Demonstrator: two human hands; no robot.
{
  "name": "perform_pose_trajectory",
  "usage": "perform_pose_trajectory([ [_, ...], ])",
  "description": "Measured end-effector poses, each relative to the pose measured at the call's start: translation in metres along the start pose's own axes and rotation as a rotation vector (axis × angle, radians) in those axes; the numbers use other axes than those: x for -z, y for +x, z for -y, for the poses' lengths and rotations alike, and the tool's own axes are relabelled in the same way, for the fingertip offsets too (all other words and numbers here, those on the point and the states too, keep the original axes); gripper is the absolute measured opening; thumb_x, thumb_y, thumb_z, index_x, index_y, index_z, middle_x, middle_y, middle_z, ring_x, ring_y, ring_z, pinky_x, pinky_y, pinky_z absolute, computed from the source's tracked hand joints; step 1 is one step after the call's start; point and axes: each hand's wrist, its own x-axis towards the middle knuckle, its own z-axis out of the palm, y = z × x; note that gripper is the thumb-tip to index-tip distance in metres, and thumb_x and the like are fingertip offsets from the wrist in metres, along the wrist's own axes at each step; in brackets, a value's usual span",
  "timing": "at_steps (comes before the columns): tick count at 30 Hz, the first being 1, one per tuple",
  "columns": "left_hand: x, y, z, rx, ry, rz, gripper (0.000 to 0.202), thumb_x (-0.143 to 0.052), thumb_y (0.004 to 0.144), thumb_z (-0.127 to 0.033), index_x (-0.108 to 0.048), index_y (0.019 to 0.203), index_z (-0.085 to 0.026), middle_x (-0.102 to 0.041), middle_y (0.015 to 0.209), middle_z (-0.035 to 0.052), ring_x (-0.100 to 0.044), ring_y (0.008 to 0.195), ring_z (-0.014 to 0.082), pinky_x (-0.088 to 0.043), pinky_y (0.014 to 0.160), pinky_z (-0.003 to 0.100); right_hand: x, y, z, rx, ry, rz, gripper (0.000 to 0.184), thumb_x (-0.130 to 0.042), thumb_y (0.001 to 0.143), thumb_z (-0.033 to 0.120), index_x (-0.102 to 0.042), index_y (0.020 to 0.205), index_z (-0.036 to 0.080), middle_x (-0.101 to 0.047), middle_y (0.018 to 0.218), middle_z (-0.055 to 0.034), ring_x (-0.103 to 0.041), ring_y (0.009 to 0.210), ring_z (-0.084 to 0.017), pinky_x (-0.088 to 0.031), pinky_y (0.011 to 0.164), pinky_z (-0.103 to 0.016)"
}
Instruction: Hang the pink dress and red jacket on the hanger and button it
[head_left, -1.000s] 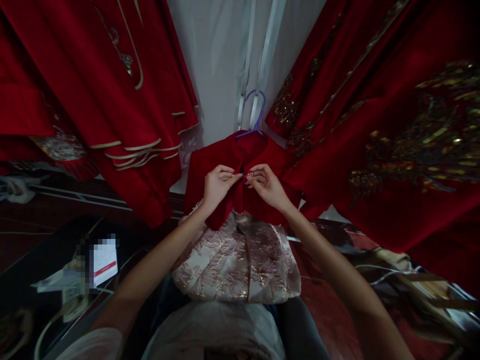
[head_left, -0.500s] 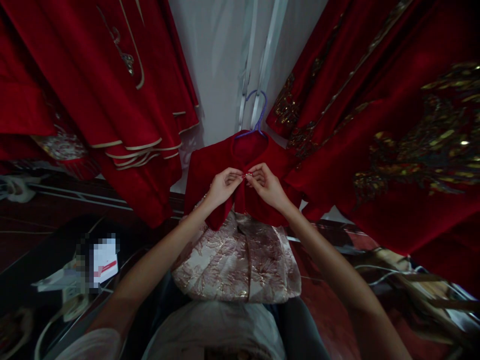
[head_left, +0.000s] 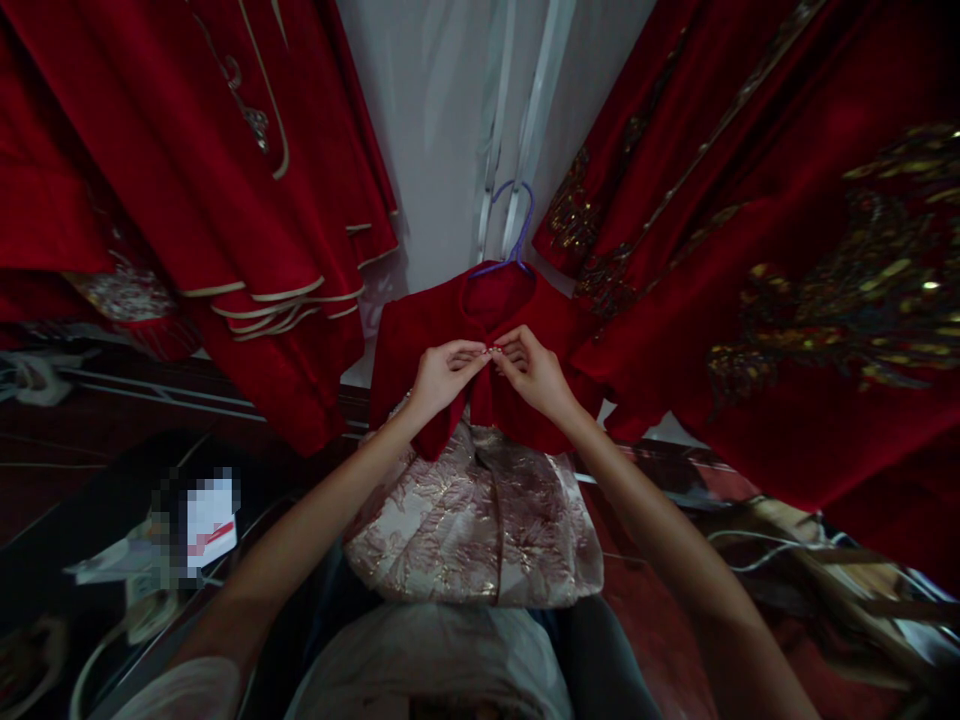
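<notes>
A small red velvet jacket (head_left: 420, 330) hangs on a purple hanger (head_left: 513, 236) in front of me. Under it hangs a pale brocade skirt (head_left: 472, 525) with a pink and gold pattern. My left hand (head_left: 439, 378) pinches the left front edge of the jacket at chest height. My right hand (head_left: 534, 372) pinches the right front edge, and the fingertips of both hands meet at a small fastening in the middle. The fastening itself is too small to make out.
Long red garments (head_left: 247, 200) with gold trim hang at the left. Red robes (head_left: 787, 270) with gold embroidery hang at the right. A white wall (head_left: 442, 120) shows between them. A blurred box (head_left: 202, 520) and cables lie low at the left on a dark surface.
The two front edges of the jacket have been drawn together at the chest. Both hands stay at the fastening and have shifted only slightly.
</notes>
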Motion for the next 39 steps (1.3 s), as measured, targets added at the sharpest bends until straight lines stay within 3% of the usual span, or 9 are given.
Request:
perform_pose_trajectory([
  [10, 0.002, 0.000, 0.000, -0.049, 0.060, 0.003, 0.025, -0.071, 0.070, -0.025, -0.072, 0.091, -0.013, -0.074, 0.088, 0.0087, -0.070, 0.074, 0.0159, -0.058, 0.074, 0.030, 0.000, -0.001, 0.006, -0.030, -0.020, -0.039, 0.030, -0.064, 0.079, 0.045, -0.051, 0.091, 0.022, -0.062, 0.077, -0.0016, -0.061, 0.067, -0.014, -0.051, 0.056, -0.025],
  [21, 0.013, -0.002, -0.006, -0.163, 0.208, 0.124, 0.020, -0.065, 0.077, -0.028, -0.074, 0.091, -0.016, -0.072, 0.091, 0.0081, -0.068, 0.080, 0.0163, -0.057, 0.070, 0.027, 0.000, 0.003, 0.001, -0.052, 0.049, 0.008, 0.026, -0.065, 0.075, 0.035, -0.048, 0.087, 0.021, -0.059, 0.078, 0.0000, -0.059, 0.066, -0.012, -0.049, 0.056, -0.023],
  [26, 0.006, -0.005, -0.006, -0.146, 0.224, 0.130, 0.017, -0.059, 0.080, -0.022, -0.066, 0.095, -0.017, -0.068, 0.093, 0.0050, -0.065, 0.080, 0.0128, -0.054, 0.072, 0.024, -0.008, -0.002, -0.003, -0.009, 0.062, -0.015, 0.026, -0.062, 0.078, 0.033, -0.044, 0.093, 0.022, -0.055, 0.080, 0.0011, -0.056, 0.067, -0.012, -0.047, 0.056, -0.022],
  [30, -0.005, -0.014, 0.008, -0.115, 0.206, 0.077, 0.026, -0.053, 0.083, -0.015, -0.051, 0.108, -0.020, -0.061, 0.101, 0.0051, -0.062, 0.089, 0.0124, -0.053, 0.078, 0.026, -0.019, -0.017, -0.007, 0.082, 0.061, -0.024, 0.044, -0.062, 0.077, 0.027, -0.037, 0.114, 0.023, -0.051, 0.107, -0.0061, -0.056, 0.090, -0.016, -0.052, 0.074, -0.030],
  [33, -0.010, -0.022, 0.022, -0.063, 0.109, 0.054, 0.034, -0.051, 0.083, -0.015, -0.040, 0.115, -0.021, -0.056, 0.104, 0.0064, -0.061, 0.090, 0.0125, -0.052, 0.078, 0.027, -0.023, -0.028, -0.009, 0.172, -0.022, 0.012, 0.064, -0.065, 0.071, 0.020, -0.032, 0.126, 0.022, -0.042, 0.126, -0.0119, -0.050, 0.109, -0.021, -0.047, 0.092, -0.038],
  [36, -0.013, -0.027, 0.031, -0.012, 0.038, 0.053, 0.036, -0.054, 0.082, -0.016, -0.037, 0.113, -0.021, -0.054, 0.102, 0.0055, -0.061, 0.084, 0.0114, -0.051, 0.073, 0.025, -0.021, -0.034, -0.011, 0.141, -0.011, 0.066, 0.066, -0.060, 0.074, 0.017, -0.028, 0.132, 0.024, -0.039, 0.131, -0.0129, -0.053, 0.102, -0.020, -0.051, 0.082, -0.035],
  [39, -0.011, -0.027, 0.034, 0.006, 0.047, 0.041, 0.034, -0.058, 0.081, -0.020, -0.041, 0.110, -0.020, -0.055, 0.098, 0.0038, -0.060, 0.077, 0.0101, -0.049, 0.068, 0.023, -0.016, -0.037, -0.012, 0.064, 0.040, 0.114, 0.055, -0.052, 0.080, 0.019, -0.030, 0.130, 0.026, -0.045, 0.123, -0.0100, -0.056, 0.086, -0.015, -0.051, 0.066, -0.027],
])
